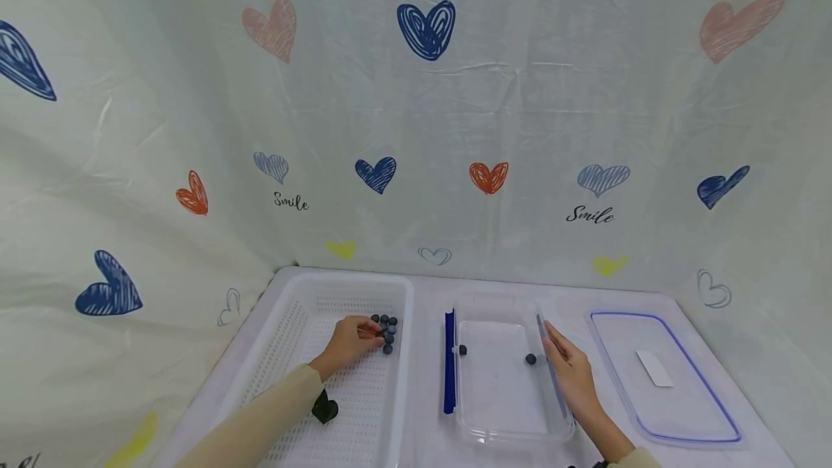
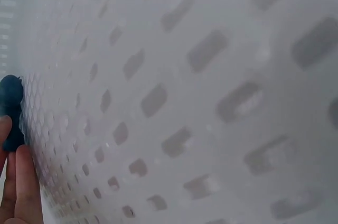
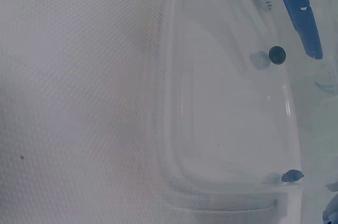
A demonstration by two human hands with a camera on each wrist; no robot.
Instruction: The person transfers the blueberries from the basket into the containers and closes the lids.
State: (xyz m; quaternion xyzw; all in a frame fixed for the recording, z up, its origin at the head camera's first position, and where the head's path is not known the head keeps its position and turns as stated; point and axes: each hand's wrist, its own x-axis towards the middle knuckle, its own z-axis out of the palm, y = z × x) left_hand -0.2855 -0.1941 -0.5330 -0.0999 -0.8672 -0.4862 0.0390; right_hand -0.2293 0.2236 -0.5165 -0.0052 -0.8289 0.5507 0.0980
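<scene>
My left hand (image 1: 347,341) reaches into a white perforated basket (image 1: 408,381), beside a small cluster of blueberries (image 1: 392,329) near its right wall. Thumb and fingertips pinch a blueberry (image 2: 13,140), partly hidden by the fingers in the left wrist view. To the right stands a clear plastic container (image 1: 513,436) with two blueberries inside, one (image 1: 463,350) at the left and one (image 1: 531,359) at the right. My right hand (image 1: 572,374) rests with extended fingers against the container's right side. In the right wrist view no right-hand fingers show.
A clear lid with a blue seal (image 1: 689,374) and a white label lies on the table right of the container. A blue clip flap (image 1: 449,363) sticks out on the container's left side. A white curtain (image 1: 513,107) printed with hearts hangs behind the table.
</scene>
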